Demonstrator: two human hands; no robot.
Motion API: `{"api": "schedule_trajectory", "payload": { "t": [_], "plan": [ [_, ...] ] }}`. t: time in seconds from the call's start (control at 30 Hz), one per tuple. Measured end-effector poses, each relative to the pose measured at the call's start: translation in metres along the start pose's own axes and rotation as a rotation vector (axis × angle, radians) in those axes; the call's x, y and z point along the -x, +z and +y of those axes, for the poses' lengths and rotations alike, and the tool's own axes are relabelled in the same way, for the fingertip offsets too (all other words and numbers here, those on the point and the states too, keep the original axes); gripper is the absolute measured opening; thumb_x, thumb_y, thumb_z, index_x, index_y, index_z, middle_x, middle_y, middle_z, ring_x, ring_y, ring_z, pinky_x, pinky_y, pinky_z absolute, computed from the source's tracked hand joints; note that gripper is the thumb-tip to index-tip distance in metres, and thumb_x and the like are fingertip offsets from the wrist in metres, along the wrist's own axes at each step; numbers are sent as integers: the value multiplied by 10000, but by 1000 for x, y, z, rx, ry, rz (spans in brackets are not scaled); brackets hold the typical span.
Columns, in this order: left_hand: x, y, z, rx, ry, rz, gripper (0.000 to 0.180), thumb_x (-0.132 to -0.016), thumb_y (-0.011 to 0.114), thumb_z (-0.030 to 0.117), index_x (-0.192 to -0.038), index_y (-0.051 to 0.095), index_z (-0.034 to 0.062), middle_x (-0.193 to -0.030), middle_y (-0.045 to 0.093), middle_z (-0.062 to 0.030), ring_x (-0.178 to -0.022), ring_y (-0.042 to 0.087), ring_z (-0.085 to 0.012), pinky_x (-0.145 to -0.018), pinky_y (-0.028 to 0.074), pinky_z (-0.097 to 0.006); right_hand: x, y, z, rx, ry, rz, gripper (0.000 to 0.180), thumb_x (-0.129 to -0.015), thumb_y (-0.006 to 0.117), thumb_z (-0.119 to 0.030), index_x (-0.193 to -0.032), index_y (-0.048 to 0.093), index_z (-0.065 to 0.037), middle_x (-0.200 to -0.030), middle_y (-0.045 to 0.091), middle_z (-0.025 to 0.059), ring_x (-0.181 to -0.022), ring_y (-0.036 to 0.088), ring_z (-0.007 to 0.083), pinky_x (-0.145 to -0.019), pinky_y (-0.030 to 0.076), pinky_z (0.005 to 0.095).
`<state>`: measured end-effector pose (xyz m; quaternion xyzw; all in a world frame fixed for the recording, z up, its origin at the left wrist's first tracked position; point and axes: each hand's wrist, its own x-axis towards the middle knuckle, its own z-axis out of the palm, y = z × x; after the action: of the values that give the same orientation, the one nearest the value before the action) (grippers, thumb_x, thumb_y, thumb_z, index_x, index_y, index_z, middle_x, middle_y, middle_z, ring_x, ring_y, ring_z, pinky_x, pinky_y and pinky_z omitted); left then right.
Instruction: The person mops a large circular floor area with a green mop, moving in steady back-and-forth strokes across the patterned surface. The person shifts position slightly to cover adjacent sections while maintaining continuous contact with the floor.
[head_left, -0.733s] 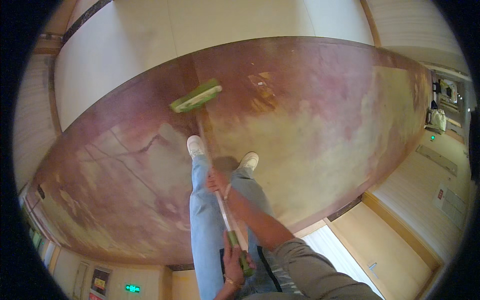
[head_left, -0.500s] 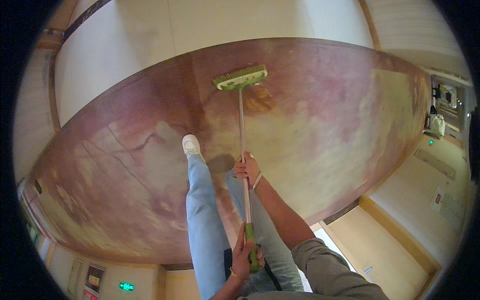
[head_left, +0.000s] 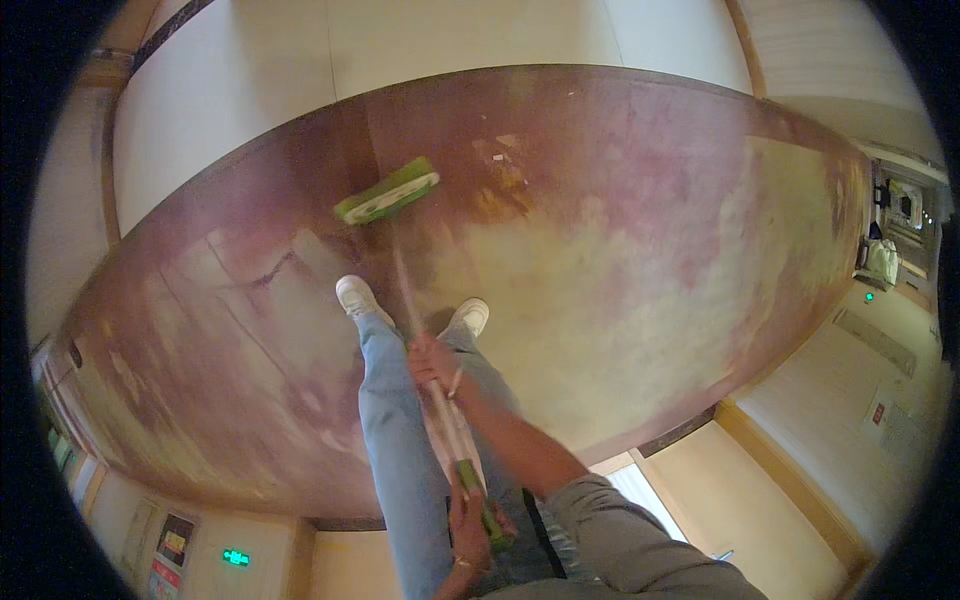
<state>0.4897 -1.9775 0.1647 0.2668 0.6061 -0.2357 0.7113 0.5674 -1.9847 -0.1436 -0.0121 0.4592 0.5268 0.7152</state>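
Note:
A long-handled broom (head_left: 388,192) with a green and white head and green bristles slants across the carpet, its pale shaft blurred by motion. Around the middle of that shaft my right hand (head_left: 433,362) is closed, a bracelet at its wrist. Lower down, close to my body, my left hand (head_left: 470,525) grips the green handle end. The broom head lies beyond my feet, a little to the left. Small pale scraps (head_left: 499,157) lie on the carpet to the right of the head, beside an orange-brown patch.
My two white shoes (head_left: 357,296) stand on the patterned carpet (head_left: 600,300). A pale wall (head_left: 470,35) runs along the far side. Behind me are a door (head_left: 770,490) and a green lit sign (head_left: 236,557). A white bag (head_left: 881,260) sits far down the right.
The broom head has swept left and slightly nearer, and both hands have shifted left with it. My right shoe, hidden before, now shows beside the left.

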Motion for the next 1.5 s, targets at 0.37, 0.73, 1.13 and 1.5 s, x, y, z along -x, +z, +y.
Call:
{"api": "schedule_trajectory", "payload": {
  "t": [0.37, 0.73, 1.13, 1.5],
  "plan": [
    [34, -12, -28, -23, 48, -21, 585, -896, 396, 237, -1368, 52, 215, -532, 441, -91, -418, 453, -174, -411, 430, -301, 49, 39, 42, 144, -37, 91, 358, -841, 431, -485, -699, 389, -159, -501, 278, -72, -374, 239, 41, -276, 179, 189],
    [-3, 11, -68, 73, -6, -152, 511, -899, 383, 164, -1359, 163, 205, -574, 446, -61, -453, 467, -156, -406, 434, -288, 86, -36, -38, 84, -176, 114, 367, -825, 453, -485, -699, 411, -143, -507, 292, -55, -382, 277, 60, -290, 213, 186],
    [18, -65, -122, 69, 210, -5, 536, -905, 355, 205, -1364, 79, 218, -535, 422, -68, -412, 447, -160, -378, 425, -296, 23, -37, 94, 192, 2, -4, 364, -827, 444, -472, -680, 408, -141, -487, 317, -49, -357, 274, 61, -274, 210, 197],
    [-39, -9, -145, 44, 140, -247, 533, -911, 361, 181, -1367, 87, 219, -621, 455, -55, -476, 471, -135, -411, 447, -287, 97, -65, -47, 324, -245, 72, 365, -827, 457, -459, -666, 411, -135, -497, 325, -61, -361, 281, 44, -264, 222, 175]
  ]
}}
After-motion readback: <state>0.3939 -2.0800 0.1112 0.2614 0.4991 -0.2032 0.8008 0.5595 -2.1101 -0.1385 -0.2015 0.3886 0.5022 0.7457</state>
